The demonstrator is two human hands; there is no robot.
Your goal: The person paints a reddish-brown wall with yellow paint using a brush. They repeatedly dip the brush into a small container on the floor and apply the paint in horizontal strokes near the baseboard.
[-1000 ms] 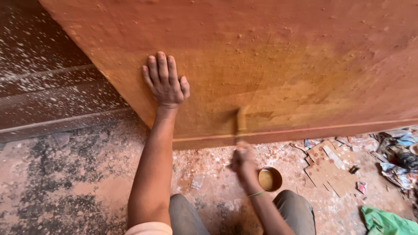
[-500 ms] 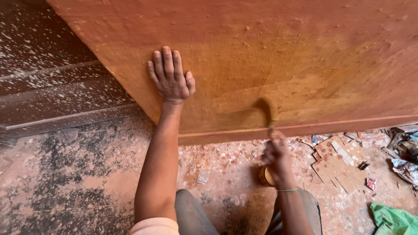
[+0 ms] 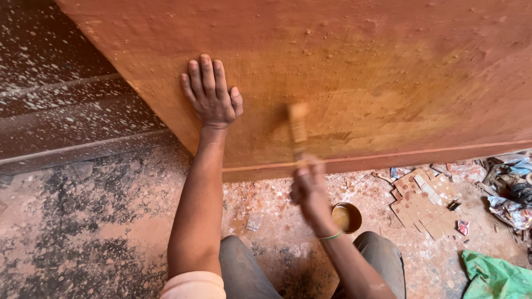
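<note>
A large reddish-brown board (image 3: 360,72) leans in front of me, with a wetter, yellower patch near its lower middle. My left hand (image 3: 210,94) lies flat against the board, fingers spread and pointing up. My right hand (image 3: 309,188) grips the handle of a paintbrush (image 3: 298,124), blurred by motion, whose bristles touch the board just right of my left hand. A small round tin (image 3: 346,217) of yellowish liquid stands on the floor by my right wrist.
The floor (image 3: 100,221) is dusty and stained red. Pieces of cardboard (image 3: 424,202) lie at the right, with crumpled wrappers (image 3: 510,194) and a green cloth (image 3: 496,277) beyond. A dark speckled stepped wall (image 3: 61,111) runs at the left. My knees are bent below.
The brush swung right along the lower board, then came back left and now stands upright nearer my left hand. My left hand has stayed pressed on the board.
</note>
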